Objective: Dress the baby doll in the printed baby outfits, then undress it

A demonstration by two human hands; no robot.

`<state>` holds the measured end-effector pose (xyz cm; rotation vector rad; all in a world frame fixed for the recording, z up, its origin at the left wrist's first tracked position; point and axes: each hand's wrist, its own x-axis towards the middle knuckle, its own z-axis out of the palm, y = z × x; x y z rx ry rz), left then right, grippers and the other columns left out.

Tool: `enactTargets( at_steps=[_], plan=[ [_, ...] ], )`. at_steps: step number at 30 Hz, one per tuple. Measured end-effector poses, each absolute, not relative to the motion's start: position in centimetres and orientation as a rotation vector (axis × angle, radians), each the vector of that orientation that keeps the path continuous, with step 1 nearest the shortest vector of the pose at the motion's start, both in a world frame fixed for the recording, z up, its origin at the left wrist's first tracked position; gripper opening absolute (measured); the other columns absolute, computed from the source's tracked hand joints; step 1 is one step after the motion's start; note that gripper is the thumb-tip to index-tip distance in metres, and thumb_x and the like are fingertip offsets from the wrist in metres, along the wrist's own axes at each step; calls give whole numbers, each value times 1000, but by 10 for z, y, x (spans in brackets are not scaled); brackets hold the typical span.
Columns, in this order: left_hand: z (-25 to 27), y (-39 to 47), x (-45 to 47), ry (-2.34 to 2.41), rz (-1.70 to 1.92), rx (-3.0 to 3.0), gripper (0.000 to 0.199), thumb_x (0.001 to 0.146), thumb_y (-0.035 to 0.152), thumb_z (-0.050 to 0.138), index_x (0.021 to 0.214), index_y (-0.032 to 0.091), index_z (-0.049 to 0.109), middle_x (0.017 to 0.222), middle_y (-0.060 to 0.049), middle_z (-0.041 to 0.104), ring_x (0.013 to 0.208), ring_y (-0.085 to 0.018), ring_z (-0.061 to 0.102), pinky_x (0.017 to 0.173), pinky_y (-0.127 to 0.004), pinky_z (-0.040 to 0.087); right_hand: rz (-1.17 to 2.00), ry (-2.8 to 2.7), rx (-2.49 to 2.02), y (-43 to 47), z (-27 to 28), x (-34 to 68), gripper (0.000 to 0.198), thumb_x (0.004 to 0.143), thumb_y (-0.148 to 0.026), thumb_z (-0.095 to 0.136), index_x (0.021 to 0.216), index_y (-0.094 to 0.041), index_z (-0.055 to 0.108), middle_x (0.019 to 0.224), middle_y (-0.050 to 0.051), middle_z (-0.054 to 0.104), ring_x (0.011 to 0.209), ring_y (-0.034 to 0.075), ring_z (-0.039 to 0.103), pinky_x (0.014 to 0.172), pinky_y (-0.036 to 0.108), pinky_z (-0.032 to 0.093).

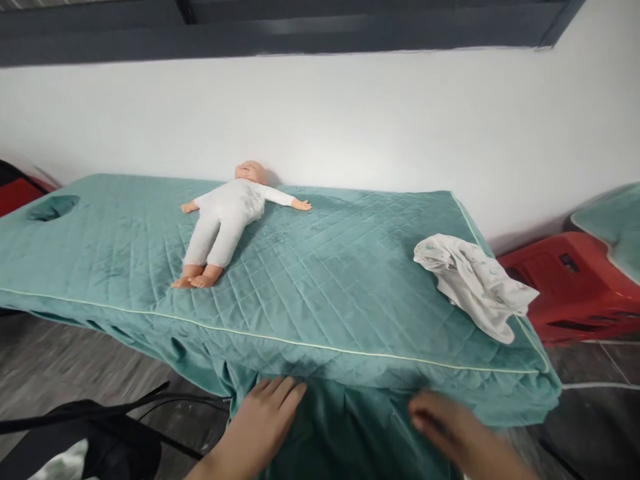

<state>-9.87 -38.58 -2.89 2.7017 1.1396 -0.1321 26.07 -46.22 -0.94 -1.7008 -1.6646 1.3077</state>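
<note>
My left hand [267, 417] is at the near side of the bed, back of the hand up and fingers stretched out over the green skirt. Nothing shows in it. To its right, my right hand [447, 427] is slightly blurred, with a gap between its bent fingers and the thumb, and it appears to hold nothing. A baby doll [225, 210] in a white suit lies face up on the green quilted bed cover [330, 287], its arms spread and its feet towards me. A crumpled white cloth [475, 280] with small prints rests at the right end.
The bed stands against a white wall [350, 120] under a dark frame [320, 30]. A face hole [54, 208] is at the left end. A red plastic stool [570, 287] stands at right. Black cables [125, 407] and a dark bag-like item [95, 440] are at lower left.
</note>
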Motion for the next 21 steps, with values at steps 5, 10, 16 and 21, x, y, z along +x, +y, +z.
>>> enactTargets(
  at_steps=[5, 10, 16, 21],
  plan=[
    [4, -300, -3, 1016, 607, 2805, 29, 100, 21, 41, 119, 20, 63, 100, -8, 70, 89, -21, 68, 78, -35, 53, 110, -1771, -1752, -369, 23, 309, 38, 96, -44, 55, 128, -22, 58, 129, 14, 64, 126, 32, 56, 109, 52, 43],
    [-9, -209, 75, 1018, 732, 2399, 24, 101, 26, 44, 117, 23, 62, 111, -4, 71, 99, -18, 68, 88, -31, 53, -321, -1501, -2216, -302, 20, 353, 73, 89, -50, 62, 146, -10, 42, 145, 26, 51, 134, 45, 47, 104, 62, 41],
    [-37, -166, 120, 1129, 723, 2174, 22, 96, 29, 51, 111, 25, 67, 106, -5, 73, 99, -22, 68, 87, -35, 52, -119, -1431, -2410, -271, -1, 382, 59, 93, -50, 52, 139, -14, 52, 128, 26, 61, 110, 43, 63, 84, 53, 49],
    [-46, -152, 117, 951, 1050, 1625, 36, 90, 44, 64, 119, 23, 66, 108, -6, 73, 94, -19, 67, 88, -33, 52, 54, -1750, -1915, -240, 16, 346, 41, 85, -30, 60, 125, -20, 62, 123, 16, 67, 110, 35, 66, 93, 49, 51]
  ],
)
